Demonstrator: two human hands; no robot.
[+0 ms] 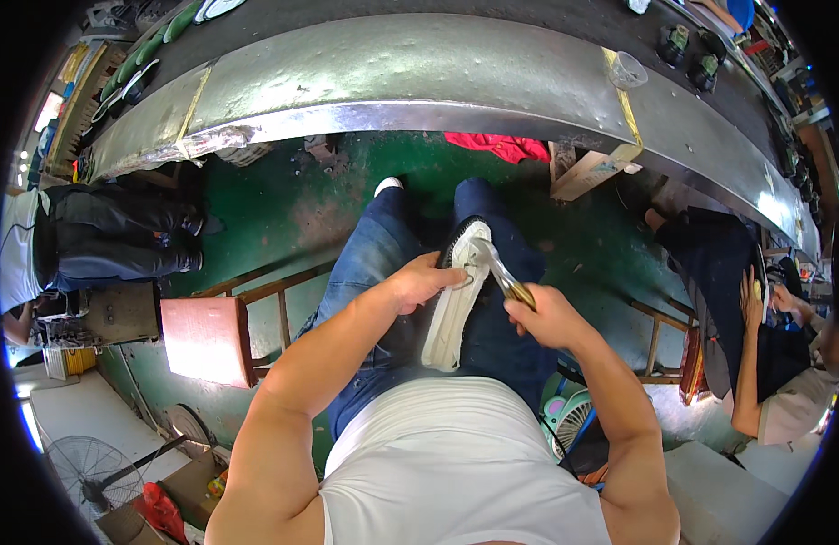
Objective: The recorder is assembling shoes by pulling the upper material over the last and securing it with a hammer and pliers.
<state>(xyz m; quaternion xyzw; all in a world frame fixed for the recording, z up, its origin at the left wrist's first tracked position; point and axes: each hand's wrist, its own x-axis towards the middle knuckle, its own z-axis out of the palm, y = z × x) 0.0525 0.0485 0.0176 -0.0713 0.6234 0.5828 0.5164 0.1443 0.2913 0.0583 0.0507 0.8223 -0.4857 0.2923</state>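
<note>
A white and black shoe (445, 331) lies lengthwise over my thighs, its dark-edged end pointing away from me. My left hand (424, 283) is closed on the shoe's left side, with the thumb pressed on its pale face. From the right, my right hand (539, 313) grips a silver metal hand tool (501, 272) with a brass-coloured handle. The tool's head meets the shoe near its far end. Whether that tool is a hammer or pincers is too unclear to tell.
A metal-edged workbench (392, 68) curves across in front, with dark shoes (678, 44) at its right. A stool with a pinkish seat (204, 341) stands left. Co-workers sit or stand at both sides. Close to my right hip is a small fan (569, 418); a red cloth (499, 145) lies under the bench.
</note>
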